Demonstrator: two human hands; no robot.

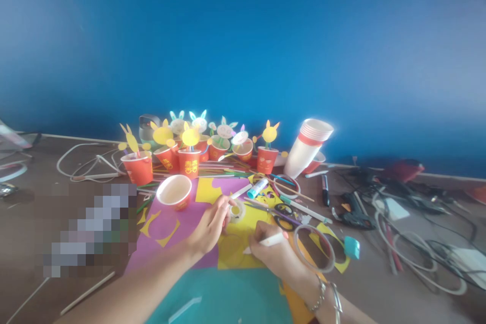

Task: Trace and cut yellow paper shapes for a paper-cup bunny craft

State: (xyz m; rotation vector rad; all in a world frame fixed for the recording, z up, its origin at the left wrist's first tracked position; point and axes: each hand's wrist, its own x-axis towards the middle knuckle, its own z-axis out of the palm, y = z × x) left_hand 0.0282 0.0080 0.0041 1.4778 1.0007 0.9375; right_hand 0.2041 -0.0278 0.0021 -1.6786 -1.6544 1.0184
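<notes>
My left hand [214,220] has its fingers curled together at the left edge of a small roll of clear tape [238,216], above a yellow paper sheet [237,258]. My right hand [268,248] is closed round a white pen [274,239], its tip down at the yellow sheet. A faint round outline shows on that sheet between my hands. Beneath it are a purple sheet [182,225] with cut-out holes and a teal sheet [228,296]. Scissors [284,215] and a glue stick [257,188] lie just beyond my hands.
Red paper cups [190,163] with yellow and white rabbit-head figures stand along the back. A single paper cup [174,192] is at left. Stacked white cups [308,147] lean at right. A tape ring [314,248], a glue gun [355,211] and tangled cables [417,258] lie rightward.
</notes>
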